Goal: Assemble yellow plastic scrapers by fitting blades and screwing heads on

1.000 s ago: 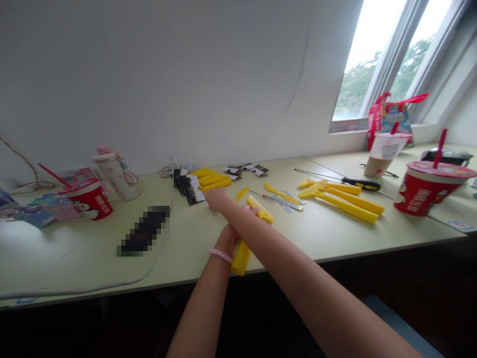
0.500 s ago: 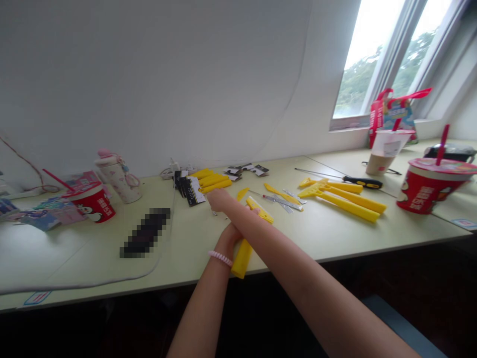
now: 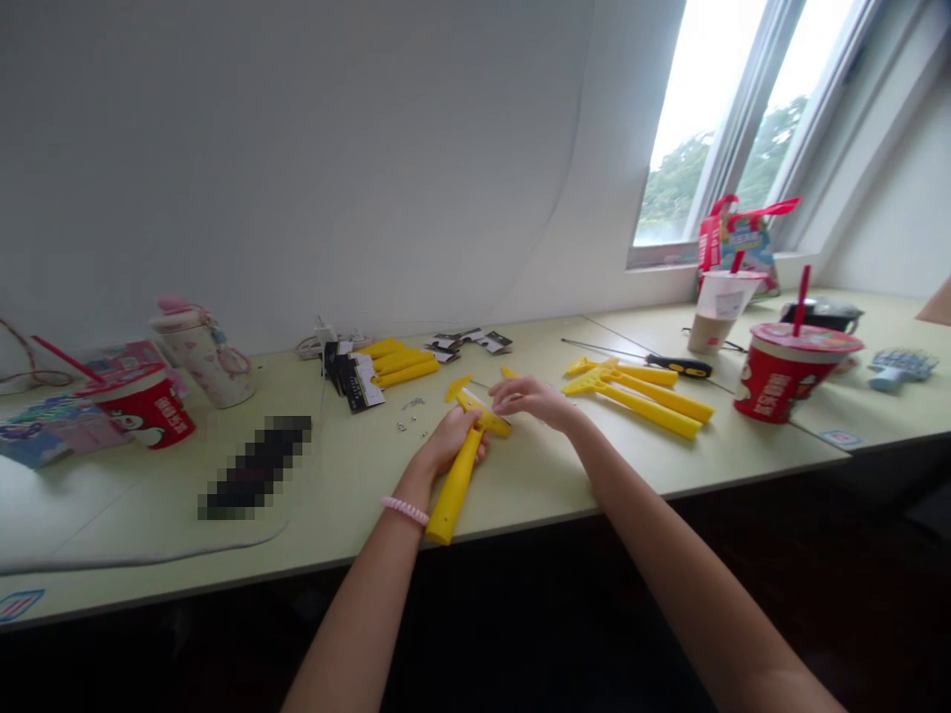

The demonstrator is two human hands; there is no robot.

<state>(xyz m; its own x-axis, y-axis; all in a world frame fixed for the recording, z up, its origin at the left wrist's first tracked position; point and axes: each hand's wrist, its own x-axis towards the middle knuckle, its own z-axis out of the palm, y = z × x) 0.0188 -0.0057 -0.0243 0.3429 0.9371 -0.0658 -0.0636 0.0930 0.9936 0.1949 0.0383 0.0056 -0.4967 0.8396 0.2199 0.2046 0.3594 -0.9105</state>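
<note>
My left hand (image 3: 450, 440) is wrapped round the neck of a yellow scraper (image 3: 456, 485). Its handle slants toward me over the table's front edge, and its wide head points away. Just right of that head is my right hand (image 3: 533, 401), fingers bent and tips close together. Whether something small sits between those tips I cannot make out. Several tiny screws (image 3: 402, 427) lie left of the scraper head. Beyond my right hand, part of another yellow piece (image 3: 509, 373) shows; the hand hides what lies beneath it.
Yellow scraper handles (image 3: 643, 404) and a screwdriver (image 3: 678, 366) lie to the right. More yellow handles (image 3: 405, 364) rest by black cards (image 3: 357, 381) near the wall. Red cups (image 3: 788, 376) stand at both sides, a tumbler (image 3: 204, 356) at left. Part of another person's arm shows far right.
My right hand has drawn back from the screws, uncrossing from my left arm, to beside the scraper head. My left hand still holds the scraper. The view has turned slightly right.
</note>
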